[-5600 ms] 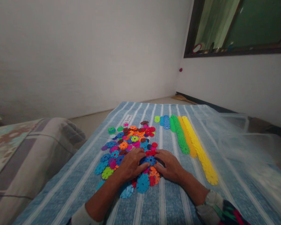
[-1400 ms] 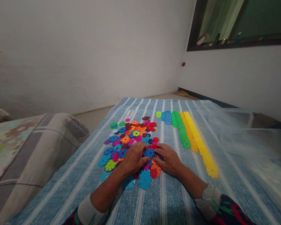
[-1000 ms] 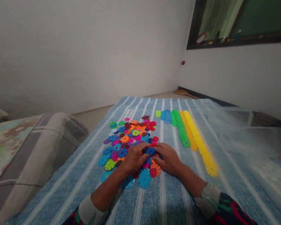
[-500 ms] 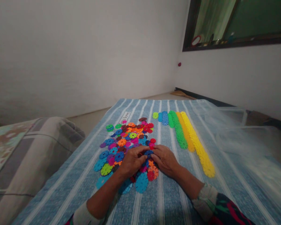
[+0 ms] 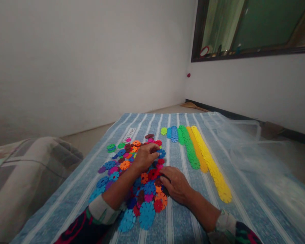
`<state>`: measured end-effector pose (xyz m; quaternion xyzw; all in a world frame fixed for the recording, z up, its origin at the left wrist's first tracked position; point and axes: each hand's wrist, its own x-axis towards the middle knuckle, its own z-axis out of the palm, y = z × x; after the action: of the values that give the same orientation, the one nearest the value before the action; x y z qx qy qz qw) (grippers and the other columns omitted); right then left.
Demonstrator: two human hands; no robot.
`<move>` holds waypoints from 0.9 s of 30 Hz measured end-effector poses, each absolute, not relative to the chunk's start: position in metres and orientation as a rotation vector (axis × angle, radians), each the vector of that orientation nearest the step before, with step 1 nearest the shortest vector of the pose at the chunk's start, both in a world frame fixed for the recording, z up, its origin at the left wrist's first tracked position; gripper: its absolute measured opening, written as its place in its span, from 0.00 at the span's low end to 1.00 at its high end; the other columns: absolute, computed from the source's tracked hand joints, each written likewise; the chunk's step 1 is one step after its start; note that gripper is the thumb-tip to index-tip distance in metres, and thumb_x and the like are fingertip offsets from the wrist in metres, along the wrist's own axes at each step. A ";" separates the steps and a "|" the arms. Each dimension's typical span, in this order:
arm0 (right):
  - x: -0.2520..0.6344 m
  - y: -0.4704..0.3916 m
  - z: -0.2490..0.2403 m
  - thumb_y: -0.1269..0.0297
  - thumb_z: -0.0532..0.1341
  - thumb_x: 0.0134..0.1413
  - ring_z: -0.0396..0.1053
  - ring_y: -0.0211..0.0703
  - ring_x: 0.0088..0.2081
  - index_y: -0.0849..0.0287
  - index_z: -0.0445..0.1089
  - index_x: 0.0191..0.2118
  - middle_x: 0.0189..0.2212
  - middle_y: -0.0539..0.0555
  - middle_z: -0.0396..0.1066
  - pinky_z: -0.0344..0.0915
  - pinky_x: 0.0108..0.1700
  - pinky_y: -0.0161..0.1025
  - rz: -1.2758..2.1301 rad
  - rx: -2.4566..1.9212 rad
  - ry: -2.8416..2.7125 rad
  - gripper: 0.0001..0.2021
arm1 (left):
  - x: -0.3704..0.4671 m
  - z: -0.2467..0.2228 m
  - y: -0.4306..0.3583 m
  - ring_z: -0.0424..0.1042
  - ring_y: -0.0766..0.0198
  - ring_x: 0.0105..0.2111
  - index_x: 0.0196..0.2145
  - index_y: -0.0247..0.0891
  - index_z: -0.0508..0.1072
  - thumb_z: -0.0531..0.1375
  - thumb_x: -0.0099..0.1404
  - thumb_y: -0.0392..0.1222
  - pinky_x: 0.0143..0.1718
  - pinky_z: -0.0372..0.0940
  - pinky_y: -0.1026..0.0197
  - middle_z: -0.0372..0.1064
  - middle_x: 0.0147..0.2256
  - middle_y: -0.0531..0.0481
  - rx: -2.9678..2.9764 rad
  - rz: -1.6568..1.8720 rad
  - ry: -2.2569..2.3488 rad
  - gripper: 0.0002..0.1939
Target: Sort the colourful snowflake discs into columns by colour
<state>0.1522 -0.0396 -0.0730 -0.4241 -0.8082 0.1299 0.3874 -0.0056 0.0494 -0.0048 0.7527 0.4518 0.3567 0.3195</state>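
My left hand (image 5: 146,158) is over the upper part of a heap of notched plastic discs (image 5: 124,165), its thumb and fingers pinching a blue disc (image 5: 161,153) at the heap's right edge. Lower down, my right hand (image 5: 176,184) rests at the heap's right side with thumb and forefinger apart. Its fingertips are close to a red disc (image 5: 153,174) and pink ones; I see nothing held in it. Large light blue discs (image 5: 146,215) lie at the near end of the heap. My left forearm hides part of the pile.
Sorted rows lie to the right: yellow discs (image 5: 213,166), orange discs (image 5: 197,149), green discs (image 5: 189,147) and short blue ones (image 5: 174,134). A single lime disc (image 5: 163,131) is beside them. Clear plastic containers (image 5: 256,149) stand at the right edge of the striped cloth (image 5: 176,223).
My hands were together over the heap around a blue disc and have separated. The left moved up and away with a blue disc; the right dropped slightly. The view has shifted a little.
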 end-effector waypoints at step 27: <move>0.146 -0.036 -0.080 0.73 0.57 0.53 0.68 0.45 0.42 0.54 0.68 0.43 0.39 0.52 0.73 0.63 0.46 0.43 0.401 -1.101 -1.960 0.11 | 0.091 -0.036 0.165 0.72 0.57 0.42 0.34 0.36 0.76 0.58 0.52 0.27 0.49 0.64 0.56 0.75 0.38 0.45 2.394 0.740 1.350 0.13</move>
<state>0.1463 -0.0360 -0.0801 -0.4385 -0.7805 0.1599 0.4160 0.0906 0.1647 -0.0362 0.8319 0.4691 0.2571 0.1475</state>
